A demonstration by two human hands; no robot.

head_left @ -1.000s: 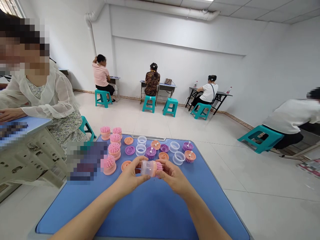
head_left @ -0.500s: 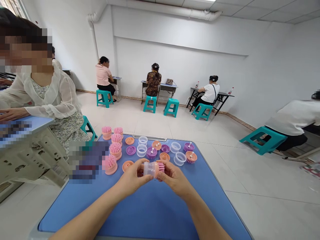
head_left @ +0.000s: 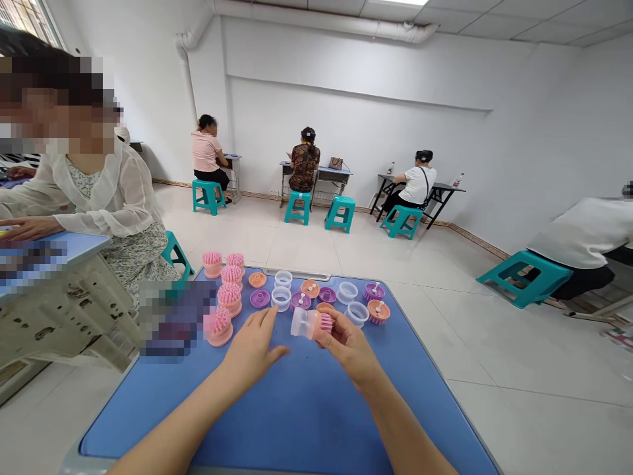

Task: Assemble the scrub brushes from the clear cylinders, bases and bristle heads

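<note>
My right hand (head_left: 349, 346) grips a pink-bristled brush with a transparent plastic cap (head_left: 307, 323) fitted over one end, and the bristles poke out towards my fingers. My left hand (head_left: 251, 346) is apart from it, resting open with nothing in it, nearest a pink bristle brush on a coral base (head_left: 219, 326). Several more pink brushes (head_left: 229, 295) stand in a column on the blue table (head_left: 291, 409). Transparent rings (head_left: 281, 298), purple brushes (head_left: 300, 301), coral discs (head_left: 310, 287) and purple discs (head_left: 260, 298) lie scattered ahead of my hands.
A pixelated patch (head_left: 173, 321) covers the table's left corner. A co-worker in a sheer white blouse (head_left: 99, 191) sits at a desk to my left. Several people sit at desks along the far wall, and another person (head_left: 583, 232) sits at right on a teal stool.
My left hand has let go of the capped brush and moved left and down. My right hand now holds it alone, a little farther up the table.
</note>
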